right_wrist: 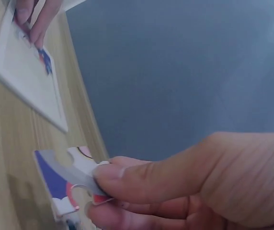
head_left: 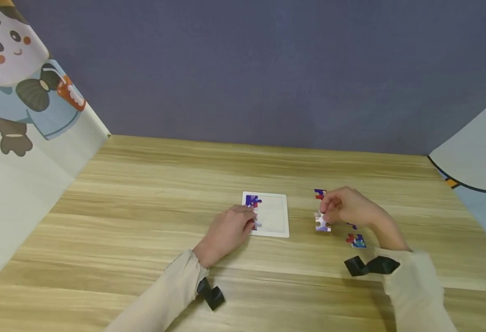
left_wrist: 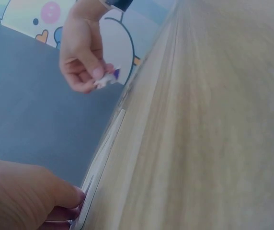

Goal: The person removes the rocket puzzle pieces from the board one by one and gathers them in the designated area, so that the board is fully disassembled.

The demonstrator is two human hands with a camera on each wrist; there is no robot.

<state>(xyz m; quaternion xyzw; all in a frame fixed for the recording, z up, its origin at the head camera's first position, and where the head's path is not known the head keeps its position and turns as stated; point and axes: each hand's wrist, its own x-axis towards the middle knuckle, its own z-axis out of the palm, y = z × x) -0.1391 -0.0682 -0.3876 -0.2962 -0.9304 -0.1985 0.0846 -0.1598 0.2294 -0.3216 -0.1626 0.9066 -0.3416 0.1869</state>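
Head view: pinching a puzzle piece (head_left: 321,223) in the right hand (head_left: 349,206), right of the white tray (head_left: 286,216). Resting the left hand (head_left: 228,230) with relaxed fingers on the tray's left side; decent for bracing imo. Left wrist: holding the piece off the counter (left_wrist: 209,124), so probably lower it flat. Right wrist: pinching by one edge; maybe line up tabs before pressing.

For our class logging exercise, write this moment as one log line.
right hand: pinches puzzle piece above table; left hand: touches tray; tray: partly filled; loose pieces: on table
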